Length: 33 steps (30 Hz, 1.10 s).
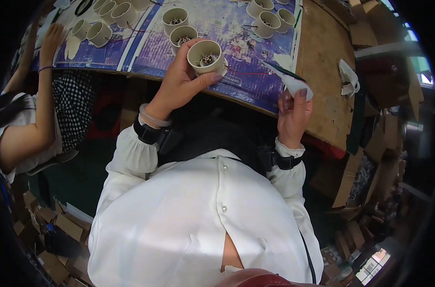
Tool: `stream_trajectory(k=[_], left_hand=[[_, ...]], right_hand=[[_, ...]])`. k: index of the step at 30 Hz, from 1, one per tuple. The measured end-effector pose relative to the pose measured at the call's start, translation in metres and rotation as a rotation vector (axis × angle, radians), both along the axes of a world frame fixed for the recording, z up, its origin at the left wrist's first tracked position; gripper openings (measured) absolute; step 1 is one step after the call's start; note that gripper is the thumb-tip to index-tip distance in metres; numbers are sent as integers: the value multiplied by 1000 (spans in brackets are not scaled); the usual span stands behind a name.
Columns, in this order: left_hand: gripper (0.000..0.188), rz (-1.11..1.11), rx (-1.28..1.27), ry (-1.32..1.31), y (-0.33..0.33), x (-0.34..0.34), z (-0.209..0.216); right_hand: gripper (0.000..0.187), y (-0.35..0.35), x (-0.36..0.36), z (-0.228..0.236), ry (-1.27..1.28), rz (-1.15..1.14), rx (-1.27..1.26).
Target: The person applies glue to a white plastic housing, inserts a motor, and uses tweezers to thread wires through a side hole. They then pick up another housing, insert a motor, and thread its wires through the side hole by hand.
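Observation:
My left hand (181, 83) is closed round a cream cylindrical housing (199, 65), its open end tilted up. Inside its bore sits a round metal and dark part (207, 59). A thin red wire (248, 73) runs from the housing to the right. Between thumb and fingers of my right hand (294, 115) is a white tapered piece (299, 88), with a dark green strip along its upper edge; its exact kind is unclear. Just beyond my left hand stand two more cream housings (175, 22) on the table, with similar parts inside.
The table has a worn purple printed cover (155, 62) and a bare brown board (322, 71) at right. More cream housings (266, 25) stand at the back right and back left. A crumpled white cloth (349, 79) lies at the right edge. A co-worker's arm (46, 95) is at left. Cardboard boxes (361, 179) stand right.

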<state>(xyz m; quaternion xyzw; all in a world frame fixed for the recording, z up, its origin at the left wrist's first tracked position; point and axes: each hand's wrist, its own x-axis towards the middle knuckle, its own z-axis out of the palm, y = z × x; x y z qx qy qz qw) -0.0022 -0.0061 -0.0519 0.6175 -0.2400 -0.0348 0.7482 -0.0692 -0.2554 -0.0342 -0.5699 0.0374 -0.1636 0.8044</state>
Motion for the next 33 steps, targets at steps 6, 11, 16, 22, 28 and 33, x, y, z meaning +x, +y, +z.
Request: stream_trajectory(k=[6,11,16,22,28,33], left_hand=[[67,17,-68,66,1,1,-1],[66,29,-78,53,1,3,-4],[67,21,-71,55,2,4,-3],[68,30,-63,55,2,3,-2],[68,55,-16,37,3,2,1],[67,47,-33,42,2,2,0]], right_hand=[[26,1,-4,5,-11,-94,-228],[26,4,-7,9,-99,-106,-356],[26,5,-7,10,-138,-107,-479],[25,4,-8,8,-124,-93,-510],[25,6,-7,8,-145,-99,-543],[24,5,-7,8,-144,-88,-570]])
